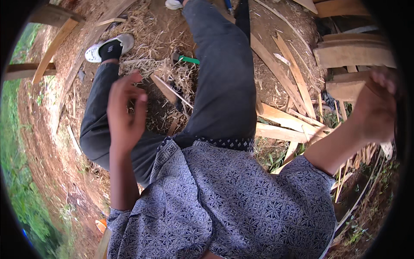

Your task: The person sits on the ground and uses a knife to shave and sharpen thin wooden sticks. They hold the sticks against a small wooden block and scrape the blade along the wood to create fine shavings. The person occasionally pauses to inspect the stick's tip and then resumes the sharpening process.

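Note:
My left hand point(125, 114) is raised over my left thigh. Its fingers are bent loosely and the thumb stands apart, with nothing between them. At the far right, my right hand point(376, 108) is lifted at the dark rim of the picture; its fingers are blurred and partly lost in shadow. Stacked boards lie nearest to it. Between my legs, on ground covered with shavings, rests a hammer-like tool with a green handle point(189, 59) and a dark head. A short brown wood piece point(164, 88) and a thin pale strip point(174, 91) lie nearer to me.
Long planks point(276, 71) run along the ground beyond my right leg. More pale boards point(282, 131) lie across each other beside my hip. Thick timber pieces point(355, 56) are piled at right. A wooden frame point(54, 49) stands at far left, near green plants point(21, 172).

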Demonstrator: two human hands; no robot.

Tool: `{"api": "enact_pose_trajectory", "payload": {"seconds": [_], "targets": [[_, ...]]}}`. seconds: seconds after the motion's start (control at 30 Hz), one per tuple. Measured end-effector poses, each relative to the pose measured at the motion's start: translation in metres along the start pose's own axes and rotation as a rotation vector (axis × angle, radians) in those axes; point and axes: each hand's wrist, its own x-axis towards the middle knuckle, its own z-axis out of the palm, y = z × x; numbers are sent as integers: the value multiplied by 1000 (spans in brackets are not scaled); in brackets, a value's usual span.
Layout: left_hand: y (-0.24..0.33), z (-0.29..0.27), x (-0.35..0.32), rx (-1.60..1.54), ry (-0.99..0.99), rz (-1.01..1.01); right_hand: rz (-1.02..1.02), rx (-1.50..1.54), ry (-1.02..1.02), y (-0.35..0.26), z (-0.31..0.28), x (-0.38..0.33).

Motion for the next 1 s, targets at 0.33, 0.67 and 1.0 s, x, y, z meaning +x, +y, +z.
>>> {"api": "enact_pose_trajectory", "payload": {"seconds": [0.33,0.67,1.0], "targets": [[-97,133,-45,426,-787,13,1062,-756,-80,253,-2,-217],[-93,139,-62,484,-618,215,1175,-948,-108,283,10,-235],[-107,148,-77,647,-610,440,1087,-887,-135,256,-14,-290]]}}
